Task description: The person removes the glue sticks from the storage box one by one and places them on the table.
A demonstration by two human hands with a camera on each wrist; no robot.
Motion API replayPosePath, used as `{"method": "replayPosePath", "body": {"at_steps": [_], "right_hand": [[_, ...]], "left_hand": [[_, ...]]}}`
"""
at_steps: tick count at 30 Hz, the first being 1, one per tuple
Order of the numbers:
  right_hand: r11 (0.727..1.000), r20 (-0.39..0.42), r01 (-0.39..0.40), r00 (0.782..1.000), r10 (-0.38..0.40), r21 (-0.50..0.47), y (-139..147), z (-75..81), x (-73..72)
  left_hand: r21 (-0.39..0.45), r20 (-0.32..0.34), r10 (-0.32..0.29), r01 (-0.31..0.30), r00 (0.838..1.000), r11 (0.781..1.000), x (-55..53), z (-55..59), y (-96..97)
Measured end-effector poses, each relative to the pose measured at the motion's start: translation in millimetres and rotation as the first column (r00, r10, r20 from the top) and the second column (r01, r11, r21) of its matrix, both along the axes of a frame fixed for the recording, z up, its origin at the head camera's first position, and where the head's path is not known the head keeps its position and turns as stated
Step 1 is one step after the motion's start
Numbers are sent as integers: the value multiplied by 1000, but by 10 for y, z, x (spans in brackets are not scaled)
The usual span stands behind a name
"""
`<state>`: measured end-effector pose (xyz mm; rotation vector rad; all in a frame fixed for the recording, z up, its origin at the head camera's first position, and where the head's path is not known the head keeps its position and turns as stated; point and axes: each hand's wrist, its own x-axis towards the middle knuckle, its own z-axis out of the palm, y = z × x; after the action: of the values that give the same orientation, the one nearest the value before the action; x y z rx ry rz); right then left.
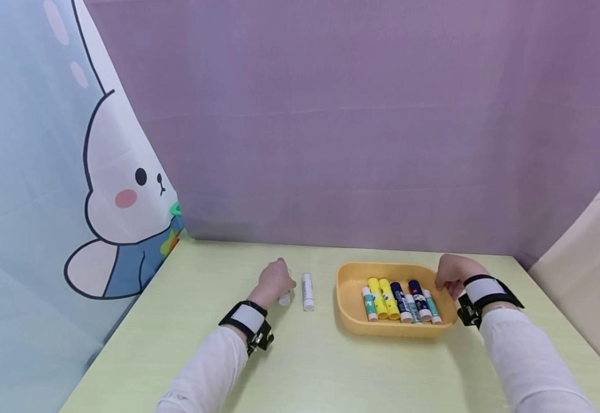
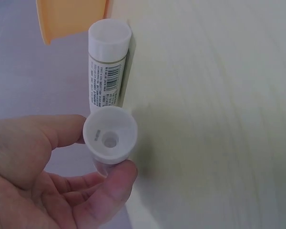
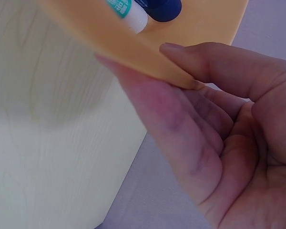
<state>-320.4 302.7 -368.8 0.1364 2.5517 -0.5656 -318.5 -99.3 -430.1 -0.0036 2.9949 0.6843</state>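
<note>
My left hand (image 1: 275,280) pinches a white glue stick (image 2: 110,136) between thumb and fingers; in the left wrist view its hollow round end faces the camera. Just to its right a second white glue stick (image 1: 307,291) lies on the table, with a barcode showing in the left wrist view. At the right, my right hand (image 1: 454,274) grips the rim of an orange-yellow tray (image 1: 351,304), thumb inside and fingers outside. Inside lie several glue sticks side by side: yellow ones (image 1: 382,298), dark blue ones (image 1: 400,300) and white-and-teal ones (image 1: 369,304).
The pale green tabletop (image 1: 300,367) runs back to a purple cloth (image 1: 331,126). To the left hangs a light blue curtain with a cartoon rabbit (image 1: 124,195), and a pale cloth (image 1: 594,269) hangs at the right edge.
</note>
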Motion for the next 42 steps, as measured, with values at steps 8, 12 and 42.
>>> {"method": "replayPosePath", "body": {"at_steps": [8, 12, 42], "right_hand": [[1000, -3, -2, 1000, 2, -2, 7, -13, 3], [1000, -4, 3, 1000, -3, -4, 15, -23, -11], [1000, -16, -3, 1000, 3, -16, 19, -40, -13]], "left_hand": [[-4, 12, -6, 6, 1000, 1000, 2, -19, 54], [3, 7, -6, 6, 1000, 1000, -11, -47, 72], [38, 7, -1, 1, 1000, 999, 1, -103, 136]]}}
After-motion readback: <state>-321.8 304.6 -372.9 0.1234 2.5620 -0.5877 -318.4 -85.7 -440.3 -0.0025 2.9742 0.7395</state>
